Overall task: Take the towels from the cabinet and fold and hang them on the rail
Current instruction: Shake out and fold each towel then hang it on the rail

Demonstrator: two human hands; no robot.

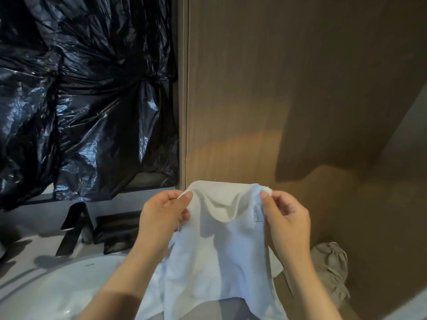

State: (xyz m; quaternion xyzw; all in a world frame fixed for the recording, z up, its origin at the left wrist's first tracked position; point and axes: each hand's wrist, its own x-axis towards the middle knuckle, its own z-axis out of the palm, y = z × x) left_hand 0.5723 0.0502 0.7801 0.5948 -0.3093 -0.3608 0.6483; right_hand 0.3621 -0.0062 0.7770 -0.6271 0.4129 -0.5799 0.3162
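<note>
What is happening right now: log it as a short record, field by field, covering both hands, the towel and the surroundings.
left hand: pinches the top edge of the white towel at its left corner
right hand: pinches the top edge at the right corner, beside the label
towel state: held up, top edge sagging between the hands, rest hanging down
behind: wooden panel; black plastic sheet to its left
lower left: black faucet, white basin
lower right: crumpled grey cloth

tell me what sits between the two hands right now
In the head view, only the white towel spans the gap: its top edge sags slack between the left hand and the right hand, each pinching a corner.
</note>
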